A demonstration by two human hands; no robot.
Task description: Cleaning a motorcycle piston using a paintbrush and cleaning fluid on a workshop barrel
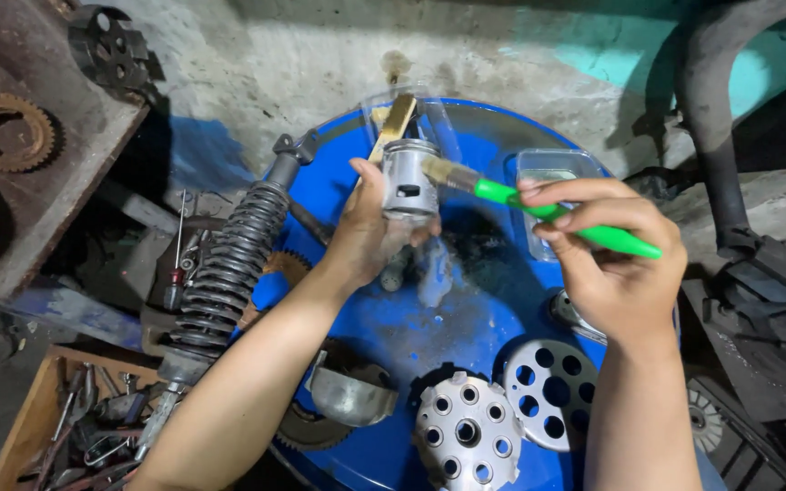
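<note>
Overhead, left hand (366, 238) raised — gripping piston (409, 178), right hand (616, 264) angling brush (539, 207).

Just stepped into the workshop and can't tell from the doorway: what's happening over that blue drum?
A person holds a small metal piston up in the left hand and presses the bristles of a green-handled brush, gripped in the right hand, against its side. This happens above a blue drum top that bears two perforated clutch plates and a clear plastic tray. A coil shock absorber leans at the drum's left edge.
</note>
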